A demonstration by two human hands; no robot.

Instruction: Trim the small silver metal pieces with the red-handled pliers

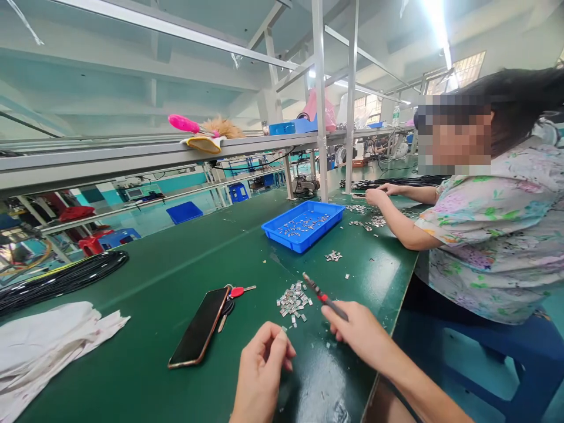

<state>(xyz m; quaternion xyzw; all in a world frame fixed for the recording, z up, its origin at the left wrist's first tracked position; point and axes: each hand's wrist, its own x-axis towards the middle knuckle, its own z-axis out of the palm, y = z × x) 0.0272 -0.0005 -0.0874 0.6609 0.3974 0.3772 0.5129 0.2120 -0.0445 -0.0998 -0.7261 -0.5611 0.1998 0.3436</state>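
Note:
In my right hand (352, 329) is a soldering iron (324, 298) with a dark grip and red bands. Its tip points up and to the left, and a dark cord runs back under my forearm. Thumb and fingertips of my left hand (265, 364) are pinched together on a small metal piece (284, 329), of which only a bit shows. Just beyond both hands lies a loose pile of small silvery metal pieces (293, 301). A smaller heap of like pieces (333, 256) is farther back, near a blue tray (301, 244) with more of them scattered inside.
To my left lie a phone (200, 326), keys with a red head (238, 291), a white cloth (53, 346) and coiled black cable (66, 279). A co-worker (493, 235) sits at the right, hands over more pieces. A metal shelf (154, 155) spans the back of the green table (145, 294).

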